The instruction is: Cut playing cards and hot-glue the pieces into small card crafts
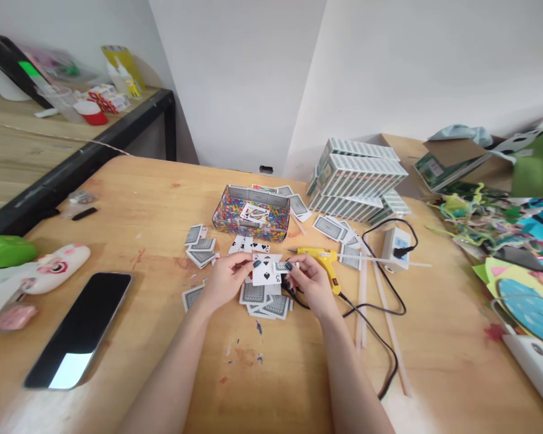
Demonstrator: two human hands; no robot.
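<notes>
Between my hands is a playing card [266, 276], a three of spades held face up. My left hand [230, 278] pinches its left edge between thumb and fingers. In my right hand [311, 281] is a small folded or cut piece of card [280, 266], pressed against the right side of the three. Below them lies a loose pile of face-down cards [274, 306]. Just beyond stands an open box [252, 229] with colourful speckled sides and cards in it. A yellow hot glue gun [320, 255] rests by my right hand, its nozzle pointing left.
Several striped card boxes [359, 176] are stacked at the back right. A white power adapter [395, 248] and black cable [391, 349] lie right, near clear glue sticks [391, 331]. A phone [84, 325] lies left. Craft scraps [484, 217] crowd the right edge.
</notes>
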